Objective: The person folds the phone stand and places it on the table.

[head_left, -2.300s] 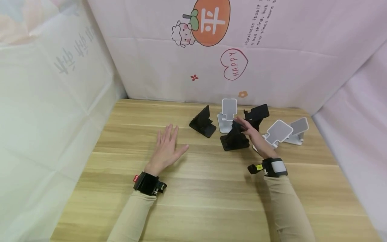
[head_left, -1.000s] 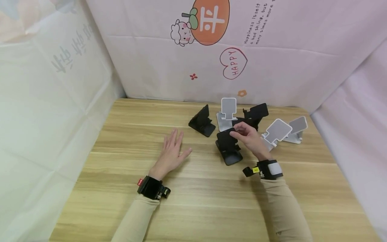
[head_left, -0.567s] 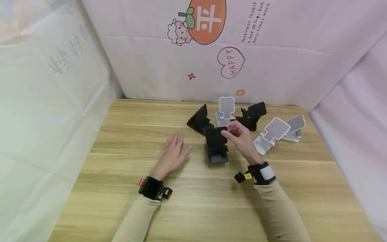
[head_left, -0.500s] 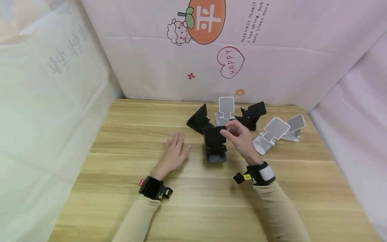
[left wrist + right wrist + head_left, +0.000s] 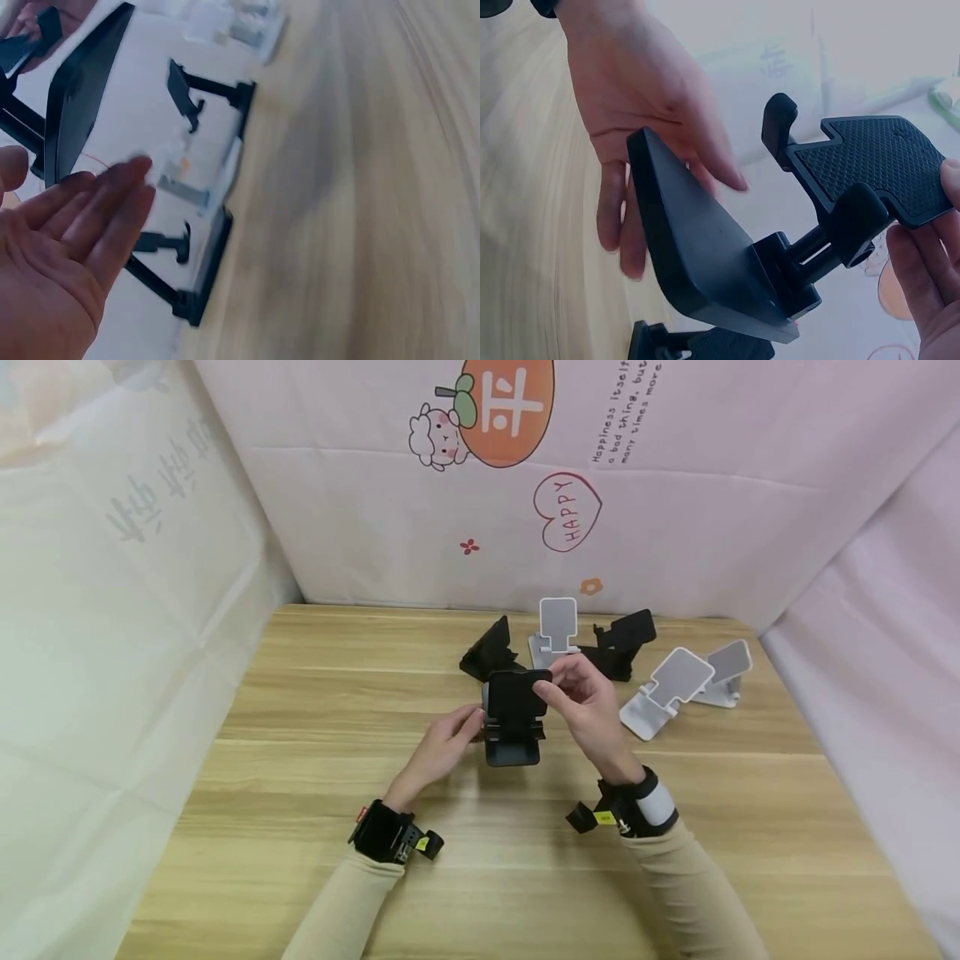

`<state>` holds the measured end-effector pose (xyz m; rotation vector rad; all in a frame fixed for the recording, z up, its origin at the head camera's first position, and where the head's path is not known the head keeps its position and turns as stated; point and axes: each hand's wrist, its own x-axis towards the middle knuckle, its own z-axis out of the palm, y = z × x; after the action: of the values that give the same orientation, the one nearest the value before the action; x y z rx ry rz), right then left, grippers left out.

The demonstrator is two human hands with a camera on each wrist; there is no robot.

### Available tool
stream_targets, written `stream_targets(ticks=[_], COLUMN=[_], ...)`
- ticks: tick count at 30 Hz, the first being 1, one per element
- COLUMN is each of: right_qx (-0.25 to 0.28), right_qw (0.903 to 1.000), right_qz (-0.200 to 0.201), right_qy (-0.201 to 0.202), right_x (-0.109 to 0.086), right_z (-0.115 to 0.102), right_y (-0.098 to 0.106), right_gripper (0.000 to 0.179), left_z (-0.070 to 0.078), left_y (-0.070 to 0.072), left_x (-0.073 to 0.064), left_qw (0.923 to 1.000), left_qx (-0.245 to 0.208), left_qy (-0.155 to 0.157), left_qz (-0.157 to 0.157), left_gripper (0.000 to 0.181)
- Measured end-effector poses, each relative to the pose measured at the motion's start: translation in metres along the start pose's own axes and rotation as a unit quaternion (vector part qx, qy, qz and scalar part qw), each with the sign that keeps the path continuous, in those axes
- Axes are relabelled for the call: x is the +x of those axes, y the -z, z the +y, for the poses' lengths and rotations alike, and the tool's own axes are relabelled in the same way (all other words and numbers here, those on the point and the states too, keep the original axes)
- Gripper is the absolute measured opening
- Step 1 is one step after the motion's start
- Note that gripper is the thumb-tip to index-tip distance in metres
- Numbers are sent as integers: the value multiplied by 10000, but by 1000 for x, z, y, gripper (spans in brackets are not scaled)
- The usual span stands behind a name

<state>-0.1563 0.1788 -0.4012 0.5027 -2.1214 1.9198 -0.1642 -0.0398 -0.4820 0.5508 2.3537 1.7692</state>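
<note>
Head view, right grip [image 5: 590, 717] pinching black stand [image 5: 519, 695], left grip [image 5: 437, 753] spread beside it

Rear-left black stand [image 5: 491, 650]: front of base hidden behind the held black stand [image 5: 517, 697]. Orange fruit print [image 5: 507, 414]: cut by the head view's top edge. Pale stand [image 5: 247, 33], left wrist view: blurred, cropped at the top.

The black stand [image 5: 517, 695] looks like plastic, its base [image 5: 697, 232] smooth with a soft sheen, its upper plate [image 5: 877, 165] matt and rough-textured. White stands [image 5: 643, 715] look like smooth plastic with matt grey faces [image 5: 682, 677]. The worktop [image 5: 315, 710] shows smooth, faintly glossy wood grain; the backdrop [image 5: 360, 527], creased matt cloth.
</note>
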Motion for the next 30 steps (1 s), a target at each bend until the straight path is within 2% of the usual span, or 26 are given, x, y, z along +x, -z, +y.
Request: stream_targets(ticks=[3, 7, 13, 19, 22, 27, 30], right_qx=[48, 128, 373, 368, 232, 154, 281], right_qw=[9999, 9996, 9985, 9985, 9991, 9975, 9942], right_qz=[39, 112, 286, 305, 149, -530, -1004], right_qy=[94, 241, 286, 257, 310, 452, 266], right_x=[-2, -4, -4, -4, -4, -2, -3], right_z=[-5, -9, -13, -14, -18, -27, -26], right_y=[-3, -6, -7, -6, -7, -9, -8], right_gripper=[18, 18, 16, 17, 19, 41, 54], left_z=[6, 9, 12, 15, 14, 15, 16], left_y=[0, 2, 3, 2, 2, 1, 0], left_x=[-2, -4, -7, -9, -9, -9, -8], left_qw=[9947, 9818, 9656, 9584, 9567, 9572, 9568], left_qx=[-1001, -1814, -2518, -2760, -2798, -2775, -2764], left_qy=[245, 537, 345, 116, 110, 195, 176], left_qz=[-68, -191, -552, -713, -789, -797, -881], left_gripper=[45, 42, 42, 40, 41, 43, 43])
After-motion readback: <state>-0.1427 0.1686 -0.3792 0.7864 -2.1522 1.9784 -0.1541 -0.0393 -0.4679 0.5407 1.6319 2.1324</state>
